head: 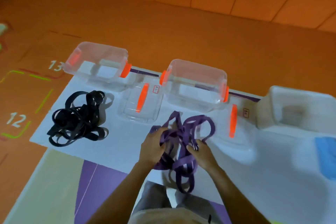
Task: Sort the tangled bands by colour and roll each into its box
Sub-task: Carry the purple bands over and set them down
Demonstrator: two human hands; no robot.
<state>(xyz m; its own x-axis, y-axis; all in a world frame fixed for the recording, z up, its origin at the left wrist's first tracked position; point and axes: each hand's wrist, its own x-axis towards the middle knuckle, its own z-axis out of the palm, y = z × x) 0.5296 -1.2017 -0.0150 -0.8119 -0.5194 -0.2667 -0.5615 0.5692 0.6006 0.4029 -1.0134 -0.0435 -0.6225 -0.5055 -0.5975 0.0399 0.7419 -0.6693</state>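
- The purple bands (183,140) are a loose tangle held between both hands, just above the white sheet (118,147). Loops fan out at the far end and more hang at the near end, towards the person's lap.
- The tangle runs roughly lengthwise away from the person, though no single strand shows a clean line.
- The left hand (152,148) is on the left flank of the tangle, its fingers curled round several strands.
- The right hand (201,152) is on the right flank, fingers closed on a few strands. Both hands sit about level with each other.
- Straight beyond the tangle's far loops stands a clear box (198,76) with orange latches, open. It looks like the nearest box for these bands, and both hands are about equally far from it.
- Far-left of the tangle lies one lid (140,103). Another lid (234,132) lies just to its right.
- Well to the left of the tangle, the black bands (78,118) lie in their own heap, with the second clear box (96,60) behind them.
- The sorting looks done. The next move is likely to free one purple strand and roll it.
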